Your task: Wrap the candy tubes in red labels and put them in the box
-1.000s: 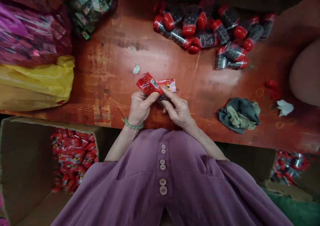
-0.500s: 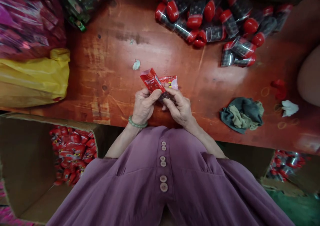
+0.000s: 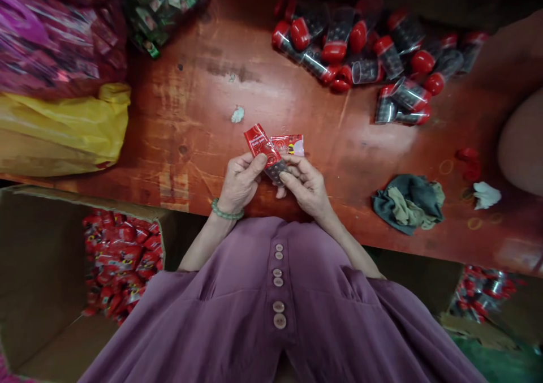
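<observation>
Both hands hold a red printed packet (image 3: 262, 144) above the table, tilted, its upper end pointing away to the left. Its lower end is dark and dotted; whether that is part of the packet or a separate thing inside it, I cannot tell. My left hand (image 3: 241, 184), with a green bead bracelet on the wrist, pinches the packet's left side under the thumb. The fingers of my right hand (image 3: 306, 186) are closed on the dark lower end. Just beyond the right fingers lies a second red packet (image 3: 292, 144), partly hidden by them.
Several clear jars with red lids (image 3: 335, 51) lie heaped at the back right. A crumpled grey cloth (image 3: 409, 202) and white tissue (image 3: 486, 195) sit to the right. Yellow (image 3: 72, 131) and magenta (image 3: 85, 49) bags stand left. Below is a cardboard box (image 3: 42, 258) with red packets.
The packet has turned in my hands, so its printed face and more of the dark dotted end show. The whole view has shifted slightly.
</observation>
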